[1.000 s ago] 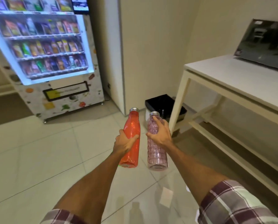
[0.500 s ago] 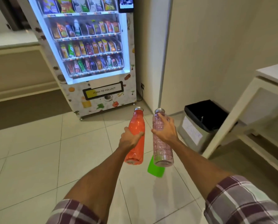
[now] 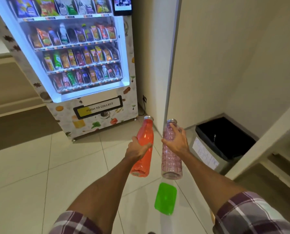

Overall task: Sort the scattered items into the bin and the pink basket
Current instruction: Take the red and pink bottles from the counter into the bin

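Two bottles are in the air, one in each bare hand. The left grip [image 3: 137, 147] is curled round the middle of the orange bottle [image 3: 145, 135]. The right grip [image 3: 176, 142] is closed round the upper half of the clear pink bottle [image 3: 171, 163], so most of its body hangs below the fingers. Both bottles are tilted, with their caps away from the person, and they are near each other but apart.

The bodies look smooth, so I think the pink one could slide down through the fingers. The two could also knock together if the arms come closer. A flat green item [image 3: 165, 198] lies on the tiled floor [image 3: 39, 166] just below the bottles, and a step forward may land on it. The bin [image 3: 208, 156] with a black liner stands to the right, in the corner by the wall. The pink basket is not in view, so a bottle may end up in the wrong container.
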